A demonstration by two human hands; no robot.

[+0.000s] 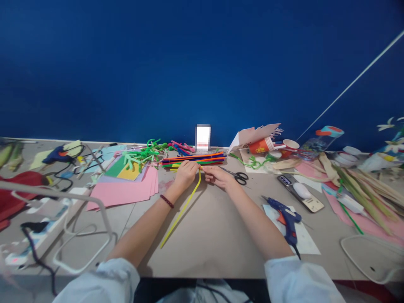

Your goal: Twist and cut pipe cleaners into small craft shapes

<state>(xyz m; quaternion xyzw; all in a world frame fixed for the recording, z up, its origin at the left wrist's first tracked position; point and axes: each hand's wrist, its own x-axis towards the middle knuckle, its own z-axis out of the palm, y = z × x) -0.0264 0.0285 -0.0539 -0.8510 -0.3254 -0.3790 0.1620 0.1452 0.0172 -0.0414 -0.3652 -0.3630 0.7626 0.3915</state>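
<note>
Both my hands meet over the middle of the table, pinching a yellow pipe cleaner (181,214) near its upper end. My left hand (187,173) is closed on it, fingers curled. My right hand (217,176) grips the same end from the other side, thumb and fingers together. The long tail of the pipe cleaner slants down toward the table's near edge. Just beyond my hands lies a bundle of coloured pipe cleaners (195,158), orange, purple and green. Black-handled scissors (240,177) rest right of my right hand, their blades partly hidden behind it.
Pink paper (123,191) and bent green pipe cleaners (148,152) lie left. A white power strip (47,223) with cables is at far left. At right are a blue glue gun (285,216), a phone (311,202), and paper cups (261,145). A blue wall (189,75) stands behind.
</note>
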